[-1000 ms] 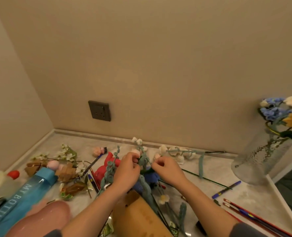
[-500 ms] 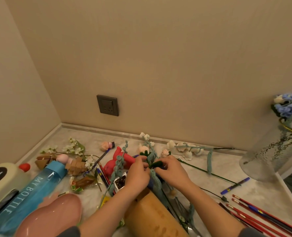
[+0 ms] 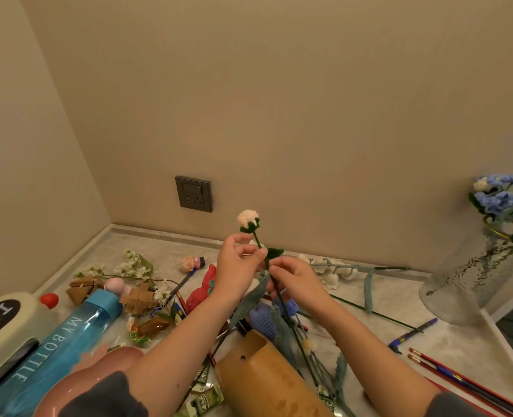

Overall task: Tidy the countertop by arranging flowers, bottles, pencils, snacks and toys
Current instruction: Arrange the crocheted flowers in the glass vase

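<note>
Beige walls meet in a corner behind a pale marbled bench [image 3: 369, 299], with a dark socket [image 3: 194, 194] on the back wall. We see both hands raised above the clutter, sharing one cream knitted flower [image 3: 248, 219] held upright in the air, its bloom level with the base of the wall. The left hand [image 3: 237, 266] pinches the green stem between thumb and fingertips a little below the bloom; the right hand [image 3: 294, 279] pinches it lower, just under the dark leaf. Below them lies a tangle of other knitted stems and a blue flower [image 3: 262, 319], touching a bamboo holder [image 3: 267, 380] that lies on its side. To the left we find a blue bottle [image 3: 59, 344] lying flat, wooden blocks [image 3: 138, 297] and a red toy [image 3: 202, 291]. To the right, red pencils [image 3: 459, 377] lie near the bench edge, and a glass vase [image 3: 472, 275] with blue flowers stands well apart in the far corner.
</note>
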Demonstrator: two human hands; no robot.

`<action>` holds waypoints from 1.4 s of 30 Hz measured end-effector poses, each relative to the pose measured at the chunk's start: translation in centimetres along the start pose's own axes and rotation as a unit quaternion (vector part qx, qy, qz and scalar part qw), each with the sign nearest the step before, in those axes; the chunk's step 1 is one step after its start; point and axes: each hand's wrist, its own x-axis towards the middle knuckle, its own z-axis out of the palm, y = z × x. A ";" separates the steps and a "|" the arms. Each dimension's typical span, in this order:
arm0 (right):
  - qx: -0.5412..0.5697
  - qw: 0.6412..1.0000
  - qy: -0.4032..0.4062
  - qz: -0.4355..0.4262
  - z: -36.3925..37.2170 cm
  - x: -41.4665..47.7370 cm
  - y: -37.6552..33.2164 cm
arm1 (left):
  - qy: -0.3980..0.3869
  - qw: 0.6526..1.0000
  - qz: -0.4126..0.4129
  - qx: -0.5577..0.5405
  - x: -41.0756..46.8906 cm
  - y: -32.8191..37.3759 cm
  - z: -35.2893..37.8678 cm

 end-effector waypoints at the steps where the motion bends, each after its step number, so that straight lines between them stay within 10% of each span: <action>1: 0.011 1.000 0.009 0.007 0.2 0.0 0.0 | -0.004 1.000 0.000 0.012 0.0 -0.1 -0.3; 5: 0.008 0.996 0.081 0.023 0.7 0.4 0.7 | -0.063 0.968 -0.020 0.241 -0.2 -2.1 -1.8; 11: 0.005 0.991 0.123 0.042 1.6 0.5 1.5 | -0.159 0.723 0.007 0.672 -2.9 -4.4 -2.5; 16: 0.025 0.989 0.139 0.050 2.1 0.1 1.4 | -0.162 0.694 -0.002 0.701 -3.6 -4.6 -2.3; 26: 0.053 0.976 0.205 0.045 2.0 -0.5 0.3 | -0.112 0.827 0.008 0.551 -2.0 -1.7 -2.8; 34: 0.180 0.949 0.259 0.011 -0.5 -2.2 -3.2 | -0.141 0.972 -0.034 0.187 0.5 3.2 -1.0; 42: 0.270 0.895 0.349 -0.061 -6.3 -6.3 -6.2 | -0.289 0.955 -0.041 -0.060 -2.7 8.0 6.8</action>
